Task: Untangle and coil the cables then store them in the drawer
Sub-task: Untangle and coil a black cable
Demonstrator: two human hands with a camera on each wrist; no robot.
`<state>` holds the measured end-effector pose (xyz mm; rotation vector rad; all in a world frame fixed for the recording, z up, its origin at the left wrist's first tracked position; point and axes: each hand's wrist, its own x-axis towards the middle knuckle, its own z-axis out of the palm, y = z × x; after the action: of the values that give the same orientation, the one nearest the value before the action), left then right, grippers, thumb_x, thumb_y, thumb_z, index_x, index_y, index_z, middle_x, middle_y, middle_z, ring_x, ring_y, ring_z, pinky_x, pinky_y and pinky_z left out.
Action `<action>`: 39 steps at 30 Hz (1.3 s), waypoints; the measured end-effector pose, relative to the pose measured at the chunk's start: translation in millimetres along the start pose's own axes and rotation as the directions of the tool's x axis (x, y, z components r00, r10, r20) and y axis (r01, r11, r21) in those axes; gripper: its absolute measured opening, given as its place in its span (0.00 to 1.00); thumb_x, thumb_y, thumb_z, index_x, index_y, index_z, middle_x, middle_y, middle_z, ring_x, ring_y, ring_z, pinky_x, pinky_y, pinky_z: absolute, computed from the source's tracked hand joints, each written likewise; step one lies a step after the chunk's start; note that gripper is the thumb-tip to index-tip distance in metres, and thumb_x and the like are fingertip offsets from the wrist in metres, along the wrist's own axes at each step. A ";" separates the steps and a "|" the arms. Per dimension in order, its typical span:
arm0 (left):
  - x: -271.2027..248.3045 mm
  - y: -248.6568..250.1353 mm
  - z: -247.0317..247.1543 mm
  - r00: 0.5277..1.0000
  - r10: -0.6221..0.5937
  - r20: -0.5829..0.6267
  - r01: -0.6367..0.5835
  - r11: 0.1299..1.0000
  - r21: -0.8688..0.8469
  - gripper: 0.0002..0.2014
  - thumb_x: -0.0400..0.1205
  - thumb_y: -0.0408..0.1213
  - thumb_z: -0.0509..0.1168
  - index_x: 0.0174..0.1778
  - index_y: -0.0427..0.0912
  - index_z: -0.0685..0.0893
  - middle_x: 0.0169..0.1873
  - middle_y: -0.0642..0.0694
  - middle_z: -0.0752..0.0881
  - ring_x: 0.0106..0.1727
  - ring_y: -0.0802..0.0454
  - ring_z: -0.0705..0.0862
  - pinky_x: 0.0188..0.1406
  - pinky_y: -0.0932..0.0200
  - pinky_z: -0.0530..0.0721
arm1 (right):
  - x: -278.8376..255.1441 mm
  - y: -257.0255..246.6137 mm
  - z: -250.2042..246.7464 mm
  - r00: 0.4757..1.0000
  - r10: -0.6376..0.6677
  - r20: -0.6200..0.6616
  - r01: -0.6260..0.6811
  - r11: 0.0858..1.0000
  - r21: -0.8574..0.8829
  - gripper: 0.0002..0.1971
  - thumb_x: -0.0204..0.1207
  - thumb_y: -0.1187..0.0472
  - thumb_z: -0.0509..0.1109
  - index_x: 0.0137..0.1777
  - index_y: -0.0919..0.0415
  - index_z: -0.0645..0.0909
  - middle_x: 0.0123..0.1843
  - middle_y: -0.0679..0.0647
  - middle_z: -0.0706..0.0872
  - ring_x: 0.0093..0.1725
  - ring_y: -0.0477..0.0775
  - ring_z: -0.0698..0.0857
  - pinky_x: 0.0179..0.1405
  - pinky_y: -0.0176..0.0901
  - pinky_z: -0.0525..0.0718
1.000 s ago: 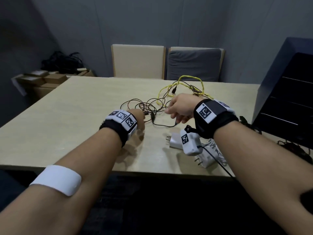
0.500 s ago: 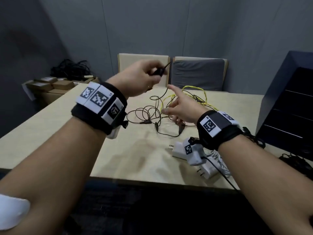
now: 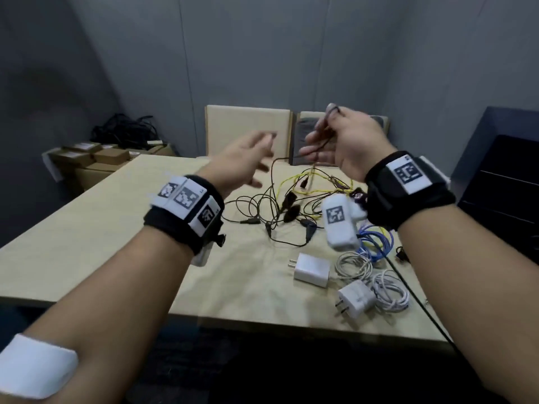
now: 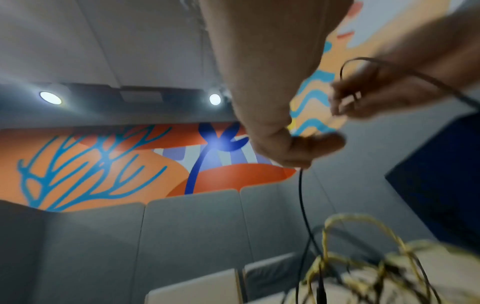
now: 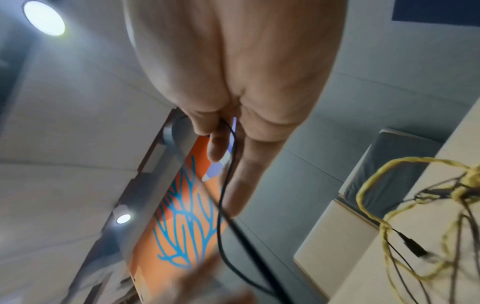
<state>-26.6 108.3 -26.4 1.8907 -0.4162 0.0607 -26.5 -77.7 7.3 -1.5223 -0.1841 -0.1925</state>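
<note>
at the table's (image 3: 87,258) near right corner lie two white chargers (image 3: 311,270) beside coiled white cables (image 3: 388,290), with a blue cable (image 3: 376,243) just beyond them. further in, toward the table's far edge, a tangle of thin black cables (image 3: 262,211) is knotted with a yellow cable (image 3: 294,179); small dark plugs dot the heap. above it both hands are raised. the left hand (image 3: 242,167) pinches a black cable (image 4: 302,205) that hangs down into the tangle. the right hand (image 3: 347,141) holds the same strand looped between thumb and fingers. a dark drawer unit (image 3: 501,182) stands at the right edge. two chairs (image 3: 248,126) sit behind.
</note>
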 end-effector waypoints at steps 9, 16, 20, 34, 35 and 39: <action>28.6 -78.4 48.2 0.929 -0.336 0.157 0.121 0.674 0.729 0.43 0.78 0.48 0.72 0.84 0.57 0.52 0.74 0.40 0.73 0.62 0.39 0.83 0.54 0.54 0.83 | -10.8 -46.0 -31.8 0.991 -0.116 0.067 0.095 0.962 0.256 0.22 0.90 0.50 0.50 0.45 0.65 0.75 0.35 0.63 0.83 0.36 0.66 0.89 0.33 0.49 0.89; 50.5 -73.4 53.0 0.960 -0.270 -0.070 0.270 0.839 0.472 0.12 0.87 0.39 0.58 0.53 0.34 0.81 0.47 0.34 0.83 0.48 0.37 0.85 0.51 0.45 0.87 | -8.3 -21.2 -55.0 0.988 -0.126 0.092 0.122 0.992 0.040 0.20 0.89 0.49 0.53 0.48 0.64 0.76 0.36 0.62 0.84 0.37 0.65 0.88 0.35 0.51 0.89; 56.0 -27.3 39.0 0.963 -0.189 -0.193 0.185 0.982 -0.039 0.06 0.89 0.34 0.53 0.52 0.37 0.74 0.37 0.41 0.76 0.31 0.43 0.82 0.44 0.38 0.89 | -9.7 0.5 -52.9 0.988 -0.089 0.125 0.114 0.972 -0.208 0.18 0.88 0.49 0.57 0.54 0.64 0.80 0.44 0.63 0.85 0.32 0.60 0.86 0.34 0.52 0.90; 5.7 123.5 16.0 0.851 0.497 -0.169 -0.523 0.830 -0.192 0.04 0.87 0.35 0.54 0.47 0.41 0.72 0.35 0.46 0.74 0.35 0.46 0.80 0.33 0.50 0.80 | -27.4 -57.6 3.5 0.913 -0.372 0.168 0.400 0.896 -0.191 0.04 0.86 0.59 0.63 0.51 0.59 0.76 0.35 0.56 0.81 0.24 0.56 0.81 0.30 0.57 0.85; 0.6 127.9 14.6 0.841 0.511 -0.180 -0.539 0.819 -0.195 0.04 0.87 0.33 0.54 0.49 0.40 0.73 0.37 0.46 0.77 0.36 0.50 0.82 0.35 0.52 0.82 | -32.7 -67.4 2.0 0.897 -0.412 0.160 0.436 0.885 -0.164 0.05 0.85 0.58 0.62 0.49 0.58 0.75 0.34 0.56 0.80 0.25 0.56 0.81 0.32 0.61 0.86; -15.5 138.6 15.6 0.796 0.567 -0.214 -0.603 0.772 -0.198 0.08 0.85 0.36 0.58 0.54 0.35 0.77 0.49 0.40 0.83 0.47 0.46 0.83 0.41 0.54 0.84 | -52.6 -99.4 -2.4 0.858 -0.508 0.074 0.513 0.854 -0.087 0.09 0.84 0.58 0.58 0.48 0.61 0.76 0.30 0.53 0.78 0.28 0.54 0.82 0.32 0.49 0.86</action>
<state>-87.1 57.0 89.3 1.4249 -0.8664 0.5360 -101.3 -83.5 91.1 -1.5560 -0.6306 -0.5994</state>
